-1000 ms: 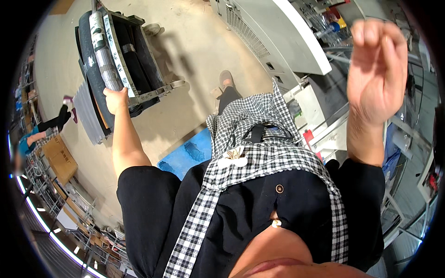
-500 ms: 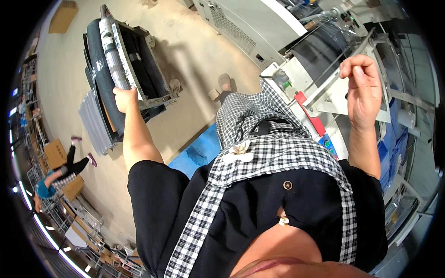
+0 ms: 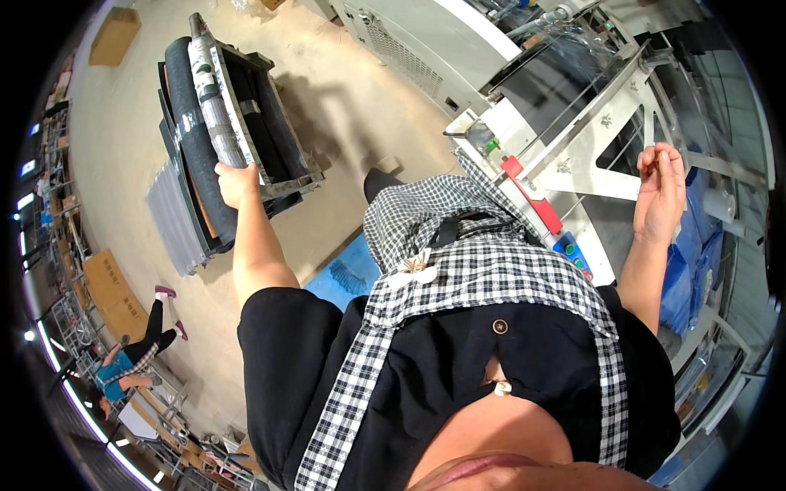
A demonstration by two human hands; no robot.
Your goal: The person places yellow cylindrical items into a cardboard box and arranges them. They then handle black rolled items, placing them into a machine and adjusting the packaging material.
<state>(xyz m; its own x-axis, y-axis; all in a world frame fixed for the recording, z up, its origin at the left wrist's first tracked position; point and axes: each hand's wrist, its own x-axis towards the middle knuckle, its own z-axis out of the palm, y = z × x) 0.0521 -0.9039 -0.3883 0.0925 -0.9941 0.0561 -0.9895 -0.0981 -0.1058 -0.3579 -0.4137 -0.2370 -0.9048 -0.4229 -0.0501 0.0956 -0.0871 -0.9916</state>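
Observation:
My left hand (image 3: 238, 185) is closed around the near end of a long tube (image 3: 214, 110), patched in white, grey and black, with a dark far tip. The tube lies along the edge of a dark frame cart (image 3: 282, 123). Beside it is a thick dark roll (image 3: 187, 123) with clear tape on it. My right hand (image 3: 661, 196) is raised at the right, its fingers curled in against the thumb. Nothing shows in it. It is beside the white metal bracket (image 3: 589, 182) of a machine.
The machine has a red bar (image 3: 532, 196) and a blue button panel (image 3: 571, 252). A grey-white cabinet (image 3: 401, 57) stands ahead. Corrugated grey sheets (image 3: 173, 221) lean by the cart. Cardboard boxes (image 3: 113, 290) and another person (image 3: 135, 360) are at the left. A blue mat (image 3: 344, 274) lies below.
The cart, tube and my left hand sit slightly further right and lower in view. My right hand has moved down and right. More of the machine's bracket shows. My foot has shifted.

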